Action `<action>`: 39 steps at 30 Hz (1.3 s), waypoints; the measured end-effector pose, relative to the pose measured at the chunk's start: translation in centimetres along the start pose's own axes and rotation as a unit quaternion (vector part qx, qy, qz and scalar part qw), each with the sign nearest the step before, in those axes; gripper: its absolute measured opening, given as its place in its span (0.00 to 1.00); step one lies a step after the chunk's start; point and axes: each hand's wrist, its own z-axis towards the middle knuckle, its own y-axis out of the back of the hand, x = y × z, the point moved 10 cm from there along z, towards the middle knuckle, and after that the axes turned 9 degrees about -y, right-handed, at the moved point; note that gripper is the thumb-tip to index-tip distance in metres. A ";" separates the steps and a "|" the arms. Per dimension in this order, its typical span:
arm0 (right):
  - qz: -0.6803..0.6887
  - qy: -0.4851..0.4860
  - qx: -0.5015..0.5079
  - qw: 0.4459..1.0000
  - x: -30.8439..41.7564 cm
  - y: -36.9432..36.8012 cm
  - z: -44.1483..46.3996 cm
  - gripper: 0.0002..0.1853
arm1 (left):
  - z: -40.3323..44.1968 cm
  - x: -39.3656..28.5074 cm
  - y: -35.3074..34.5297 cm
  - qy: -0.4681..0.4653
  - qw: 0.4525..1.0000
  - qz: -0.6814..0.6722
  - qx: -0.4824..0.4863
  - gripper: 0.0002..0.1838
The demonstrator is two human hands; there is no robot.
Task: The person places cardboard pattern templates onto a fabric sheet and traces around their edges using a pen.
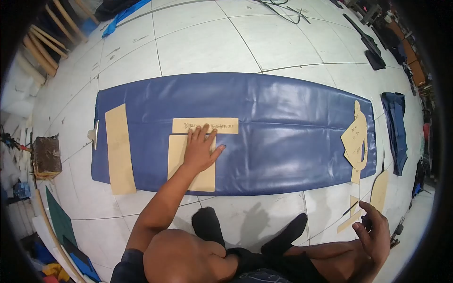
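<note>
Left hand (202,148) is lying palm down near the middle of the blue sheet's left half, its fingers spread apart and flat, clamping nothing. Fingertips are overlapping the lower part of the lettered card strip (205,121); the palm is covering part of the plain rectangular card (205,180) just below it. Thumb is pointing out to the right, past the rectangle's edge, onto the blue sheet (292,137).

Key relation: the strip is lying straight ahead of the left wrist, on the far side of the rectangle. Its long axis is running left to right, across the line of the fingers; the rectangle's longer side is running away from the body. A thin line of blue is showing between the two cards. Handwriting on the strip is partly hidden under the fingers.

Left hand is much the nearer to both. Right hand (373,231) is hovering low at the right, off the sheet's near edge, well apart from the pair. Its fingers are curling around a small dark object (365,221); cannot tell whether they are gripping it. A thin dark stick (350,209) is showing just beside the index fingertip; whether held or lying loose is unclear.

Elsewhere on the sheet: a long card panel (121,151) is lying to the left, lengthwise away from the body; a cluster of shaped card templates (354,139) is lying by the right end, nearer the right hand. The sheet is spreading over white floor tiles (283,52).
</note>
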 end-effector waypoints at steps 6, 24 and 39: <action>0.010 -0.001 -0.004 1.000 -0.6 0.0 0.1 0.30 | 0.5 -2.2 -0.7 -0.028 0.999 -0.018 -0.012 0.37; -0.027 -0.006 0.024 0.999 1.2 0.5 -0.7 0.26 | 1.8 -3.8 -0.8 -0.048 0.998 -0.026 -0.017 0.35; -0.024 0.005 0.037 0.999 -1.4 0.9 -0.7 0.29 | 5.9 -8.1 -2.1 -0.093 0.995 -0.007 0.038 0.37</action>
